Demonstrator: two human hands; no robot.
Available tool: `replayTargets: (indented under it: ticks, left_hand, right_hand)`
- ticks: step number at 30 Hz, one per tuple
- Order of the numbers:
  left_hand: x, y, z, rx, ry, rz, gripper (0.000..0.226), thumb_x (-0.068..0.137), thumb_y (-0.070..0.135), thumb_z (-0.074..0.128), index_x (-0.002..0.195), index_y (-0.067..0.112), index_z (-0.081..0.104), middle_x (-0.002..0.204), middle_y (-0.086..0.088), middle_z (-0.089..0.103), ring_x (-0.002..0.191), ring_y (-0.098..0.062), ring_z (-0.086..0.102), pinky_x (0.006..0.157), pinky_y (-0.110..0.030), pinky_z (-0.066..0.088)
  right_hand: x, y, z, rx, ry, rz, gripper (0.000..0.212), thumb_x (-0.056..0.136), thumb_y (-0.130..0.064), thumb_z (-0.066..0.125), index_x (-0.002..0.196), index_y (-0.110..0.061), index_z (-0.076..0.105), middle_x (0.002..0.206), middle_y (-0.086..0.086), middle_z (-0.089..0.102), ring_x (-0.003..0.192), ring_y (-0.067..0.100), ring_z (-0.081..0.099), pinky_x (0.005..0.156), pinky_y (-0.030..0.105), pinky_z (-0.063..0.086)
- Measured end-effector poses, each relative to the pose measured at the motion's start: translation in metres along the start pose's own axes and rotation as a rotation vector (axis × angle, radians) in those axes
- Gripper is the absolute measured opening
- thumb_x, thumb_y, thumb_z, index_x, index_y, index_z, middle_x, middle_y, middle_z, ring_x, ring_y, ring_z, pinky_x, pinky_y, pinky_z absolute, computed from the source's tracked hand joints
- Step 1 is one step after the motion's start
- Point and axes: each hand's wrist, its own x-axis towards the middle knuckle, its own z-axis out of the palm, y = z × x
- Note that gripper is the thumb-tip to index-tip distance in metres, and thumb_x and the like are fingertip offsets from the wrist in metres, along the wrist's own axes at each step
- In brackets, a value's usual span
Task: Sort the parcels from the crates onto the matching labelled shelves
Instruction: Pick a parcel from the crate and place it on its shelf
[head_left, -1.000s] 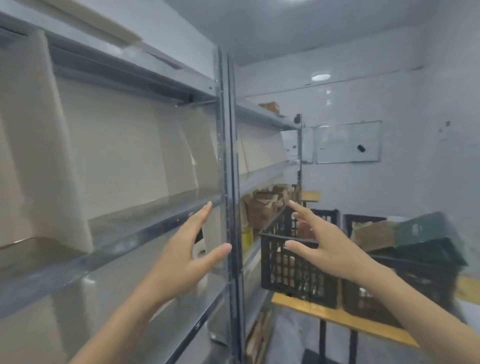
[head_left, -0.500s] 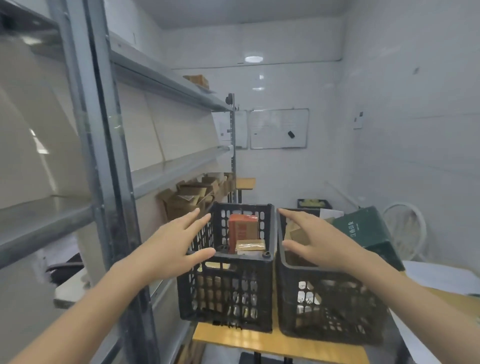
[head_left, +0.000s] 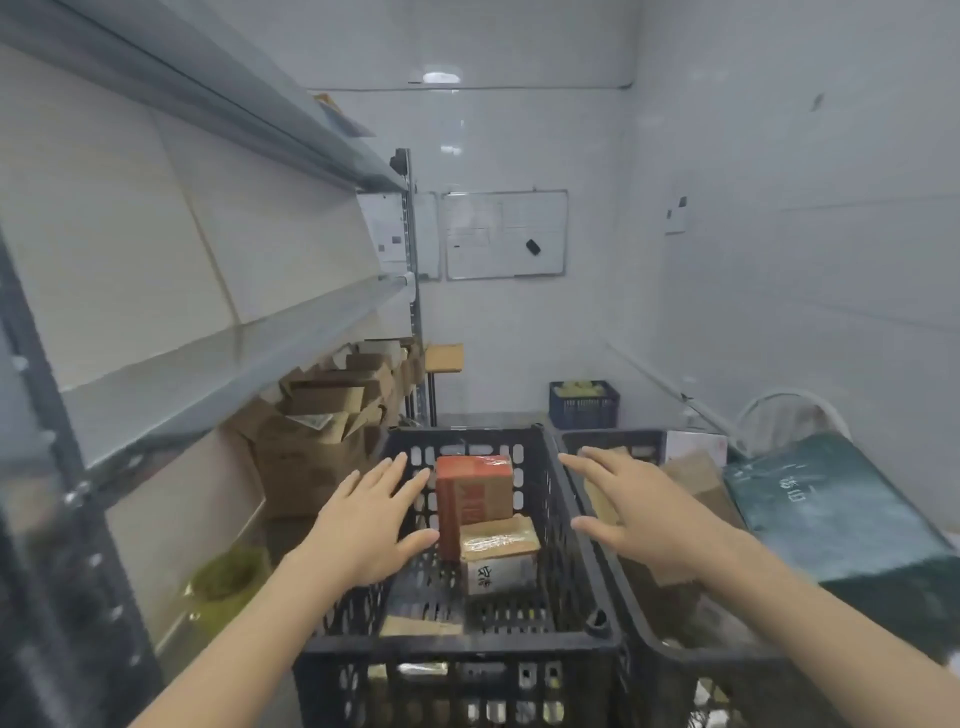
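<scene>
Above the near black plastic lattice crate (head_left: 457, 644), the left grip (head_left: 371, 525) is hovering palm down with its fingers straight and spread, holding nothing. Its thumb is reaching toward the tall red-and-brown cardboard parcel (head_left: 475, 493), and whether the two are touching cannot be told. That parcel is standing upright inside the crate near the far wall, wrapped in clear tape. Against its right side is sitting a smaller box with a brown taped top and a white side (head_left: 496, 540) bearing dark characters. A flat brown parcel (head_left: 421, 626) is lying on the crate floor nearer the camera.

The right grip (head_left: 649, 512) is likewise spreading wide and empty, palm down, over the second black plastic crate (head_left: 737, 670). This one is sitting just beside the first on the right and is holding brown cardboard parcels (head_left: 696, 473). A dark green rectangular box (head_left: 831, 519) is lying at that crate's right edge.

Grey metal shelving (head_left: 234, 364) is running along the left wall, with open brown cardboard boxes (head_left: 322, 415) crowding its lower level. A white wall board (head_left: 506, 234) is hanging on the far wall, and a small blue plastic crate (head_left: 584, 405) is sitting below it.
</scene>
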Motion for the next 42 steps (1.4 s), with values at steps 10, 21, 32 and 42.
replayTargets:
  ticks: [10, 21, 32, 42]
  left_hand:
    - [0.139, -0.039, 0.054, 0.115, 0.017, 0.043, 0.077, 0.098, 0.062, 0.029, 0.155, 0.030, -0.010, 0.164, -0.004, -0.009, 0.151, -0.019, -0.009, 0.121, -0.041, -0.004]
    - [0.253, -0.059, 0.137, 0.134, -0.130, 0.064, 0.078, 0.099, 0.058, 0.035, 0.157, 0.025, -0.006, 0.164, -0.007, -0.008, 0.152, -0.024, -0.001, 0.122, -0.044, 0.003]
    - [0.302, -0.061, 0.204, -0.218, -0.210, 0.073, 0.081, 0.101, 0.036, 0.047, 0.156, 0.017, -0.010, 0.145, -0.011, 0.045, 0.115, -0.031, 0.058, 0.094, -0.042, 0.049]
    - [0.301, -0.064, 0.153, -0.514, 0.039, -0.104, 0.063, 0.100, 0.038, 0.047, 0.154, 0.029, 0.017, 0.125, -0.011, 0.058, 0.101, -0.026, 0.065, 0.086, -0.038, 0.053]
  right_hand:
    - [0.132, 0.042, 0.054, -0.030, -0.043, 0.037, 0.071, 0.095, -0.051, 0.048, 0.153, -0.034, 0.011, 0.161, -0.001, 0.012, 0.145, 0.018, 0.020, 0.116, 0.033, 0.020]
    - [0.263, 0.063, 0.141, 0.027, -0.191, -0.003, 0.068, 0.096, -0.044, 0.049, 0.153, -0.027, 0.016, 0.156, 0.003, 0.026, 0.141, 0.021, 0.030, 0.112, 0.035, 0.028]
    - [0.314, 0.067, 0.204, 0.016, -0.358, 0.070, 0.053, 0.097, -0.020, 0.047, 0.147, -0.027, 0.031, 0.141, 0.008, 0.038, 0.122, 0.032, 0.047, 0.097, 0.045, 0.039]
    - [0.319, 0.074, 0.184, 0.276, -0.023, 0.006, 0.044, 0.090, -0.005, 0.058, 0.132, -0.019, 0.057, 0.134, 0.012, 0.051, 0.121, 0.032, 0.051, 0.101, 0.035, 0.041]
